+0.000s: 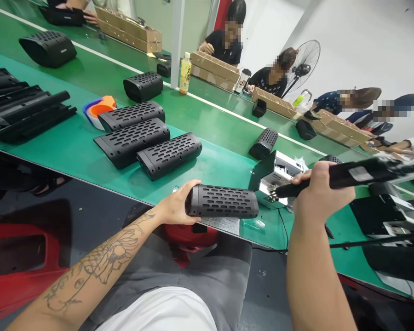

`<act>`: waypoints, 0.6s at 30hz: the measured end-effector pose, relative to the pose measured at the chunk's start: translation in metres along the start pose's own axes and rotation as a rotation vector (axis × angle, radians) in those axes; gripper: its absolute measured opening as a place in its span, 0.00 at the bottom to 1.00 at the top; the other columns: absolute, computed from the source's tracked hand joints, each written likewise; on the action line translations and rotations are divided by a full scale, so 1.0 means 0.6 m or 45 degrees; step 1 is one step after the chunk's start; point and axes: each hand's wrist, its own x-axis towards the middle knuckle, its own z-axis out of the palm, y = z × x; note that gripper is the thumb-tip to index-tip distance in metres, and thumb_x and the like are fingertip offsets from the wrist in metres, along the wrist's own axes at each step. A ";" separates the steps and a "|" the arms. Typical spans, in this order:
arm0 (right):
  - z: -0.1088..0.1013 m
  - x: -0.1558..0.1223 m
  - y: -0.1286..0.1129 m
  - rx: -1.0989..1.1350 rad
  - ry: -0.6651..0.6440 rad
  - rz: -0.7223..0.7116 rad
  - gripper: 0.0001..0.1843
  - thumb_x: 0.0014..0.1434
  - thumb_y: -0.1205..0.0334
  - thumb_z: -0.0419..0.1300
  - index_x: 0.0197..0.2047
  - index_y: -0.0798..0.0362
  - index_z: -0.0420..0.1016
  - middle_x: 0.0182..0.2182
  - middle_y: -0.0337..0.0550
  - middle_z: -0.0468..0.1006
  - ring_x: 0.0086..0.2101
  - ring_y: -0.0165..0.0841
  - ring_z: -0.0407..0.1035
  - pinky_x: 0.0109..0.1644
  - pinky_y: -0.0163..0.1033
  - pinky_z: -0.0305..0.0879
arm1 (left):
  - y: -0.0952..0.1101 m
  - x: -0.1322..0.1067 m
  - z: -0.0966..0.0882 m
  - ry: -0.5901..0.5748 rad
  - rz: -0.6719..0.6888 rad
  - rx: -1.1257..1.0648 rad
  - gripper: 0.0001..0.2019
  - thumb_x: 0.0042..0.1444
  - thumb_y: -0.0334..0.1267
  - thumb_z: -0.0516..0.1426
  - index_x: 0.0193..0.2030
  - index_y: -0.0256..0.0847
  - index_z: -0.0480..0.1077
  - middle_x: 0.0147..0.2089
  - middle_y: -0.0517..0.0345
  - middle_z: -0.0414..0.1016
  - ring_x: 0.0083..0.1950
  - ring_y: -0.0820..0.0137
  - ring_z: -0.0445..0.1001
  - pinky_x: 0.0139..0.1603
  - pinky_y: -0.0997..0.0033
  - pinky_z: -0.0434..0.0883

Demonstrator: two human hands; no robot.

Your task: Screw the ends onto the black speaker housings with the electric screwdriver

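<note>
My left hand [177, 204] is closed round the near end of a black perforated housing [224, 202], which lies level at the front edge of the green bench. In my right hand [322, 193] is a black electric screwdriver [362, 174], gripped in the fist and pointing left. Its tip is at the front of a small silver-and-black screw feeder [281, 172]; whether they touch I cannot tell. Left of the feeder, another perforated housing [170, 154] lies on the bench with two similar ones behind it.
Long black curved parts [27, 108] are piled at the left. An orange-and-purple tape roll [101, 110] stands behind the housings. A yellow drink bottle [185, 73] is by a white post [177, 41]. Several people work across the bench behind cardboard boxes [215, 69]. A red stool [20, 271] is at lower left.
</note>
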 end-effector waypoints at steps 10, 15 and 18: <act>-0.060 0.029 0.064 -0.042 -0.098 0.061 0.16 0.64 0.53 0.79 0.31 0.44 0.79 0.20 0.34 0.74 0.19 0.37 0.69 0.25 0.47 0.74 | 0.004 0.001 0.001 0.002 -0.002 0.015 0.58 0.52 0.45 0.77 0.85 0.47 0.54 0.80 0.38 0.71 0.75 0.42 0.80 0.75 0.45 0.80; -0.032 -0.020 -0.043 0.177 -0.207 0.123 0.15 0.62 0.51 0.82 0.34 0.46 0.83 0.21 0.35 0.75 0.20 0.36 0.71 0.25 0.46 0.77 | 0.008 0.002 0.000 0.005 0.013 -0.006 0.59 0.51 0.44 0.78 0.85 0.47 0.55 0.82 0.39 0.70 0.78 0.42 0.78 0.76 0.46 0.80; 0.008 -0.076 -0.106 0.441 -0.511 0.176 0.21 0.59 0.41 0.85 0.41 0.46 0.87 0.22 0.34 0.78 0.19 0.35 0.72 0.25 0.45 0.79 | 0.006 0.003 0.001 0.008 0.033 -0.014 0.59 0.52 0.46 0.78 0.85 0.47 0.55 0.82 0.38 0.70 0.78 0.42 0.78 0.76 0.46 0.80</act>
